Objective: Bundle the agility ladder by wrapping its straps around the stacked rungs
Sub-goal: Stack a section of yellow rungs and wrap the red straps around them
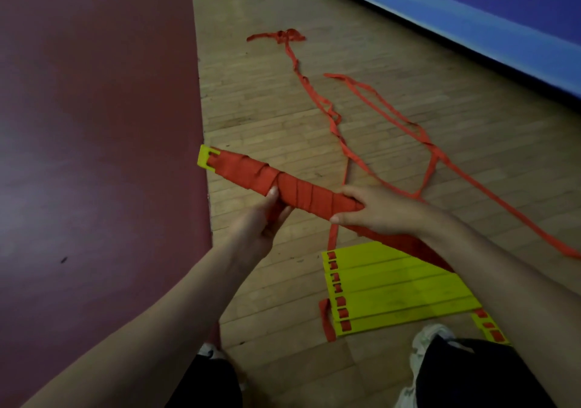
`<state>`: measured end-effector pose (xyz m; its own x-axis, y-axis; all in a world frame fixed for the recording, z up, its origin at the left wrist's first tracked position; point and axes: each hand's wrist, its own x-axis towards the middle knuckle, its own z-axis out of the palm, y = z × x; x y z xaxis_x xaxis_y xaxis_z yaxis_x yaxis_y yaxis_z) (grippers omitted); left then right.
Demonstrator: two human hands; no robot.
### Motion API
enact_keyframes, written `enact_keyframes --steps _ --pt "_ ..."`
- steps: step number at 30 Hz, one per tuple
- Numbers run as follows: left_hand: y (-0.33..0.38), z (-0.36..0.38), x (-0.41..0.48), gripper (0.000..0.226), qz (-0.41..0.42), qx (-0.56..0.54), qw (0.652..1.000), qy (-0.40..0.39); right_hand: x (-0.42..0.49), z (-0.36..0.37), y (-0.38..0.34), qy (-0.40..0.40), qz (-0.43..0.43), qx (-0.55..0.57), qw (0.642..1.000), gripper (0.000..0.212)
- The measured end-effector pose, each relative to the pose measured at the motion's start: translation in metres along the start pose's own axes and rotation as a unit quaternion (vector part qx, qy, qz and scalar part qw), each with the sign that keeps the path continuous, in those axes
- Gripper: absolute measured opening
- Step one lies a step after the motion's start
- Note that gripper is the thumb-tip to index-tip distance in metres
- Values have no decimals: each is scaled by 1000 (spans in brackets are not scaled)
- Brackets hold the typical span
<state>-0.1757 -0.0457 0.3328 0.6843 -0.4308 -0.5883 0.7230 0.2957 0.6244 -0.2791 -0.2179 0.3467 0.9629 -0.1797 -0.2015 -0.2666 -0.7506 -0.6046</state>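
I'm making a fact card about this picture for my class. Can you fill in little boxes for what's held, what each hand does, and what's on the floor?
held thing: bundle of rungs, wrapped in red strap, yellow end showing on the left
left-hand grip: curled round the bundle near its middle
right-hand grip: fingers curled over the bundle further right
loose straps: red, trailing over the wooden floor
flat rungs: yellow, side by side on the floor
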Motion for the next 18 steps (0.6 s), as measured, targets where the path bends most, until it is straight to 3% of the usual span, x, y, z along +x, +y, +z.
enact_keyframes --steps 4,9,14,18 --pt "-2 -3 4 13 -24 -1 999 32 -2 4 -6 39 14 -125 991 48" --pt "1 -3 3 43 -43 -40 998 16 -4 16 -18 72 14 -239 968 58" --pt "8 -4 4 14 -1 -41 998 38 -9 38 -35 84 -32 -292 952 65" --pt "14 -3 8 14 52 -33 997 55 -4 51 -38 91 -50 -271 957 75"
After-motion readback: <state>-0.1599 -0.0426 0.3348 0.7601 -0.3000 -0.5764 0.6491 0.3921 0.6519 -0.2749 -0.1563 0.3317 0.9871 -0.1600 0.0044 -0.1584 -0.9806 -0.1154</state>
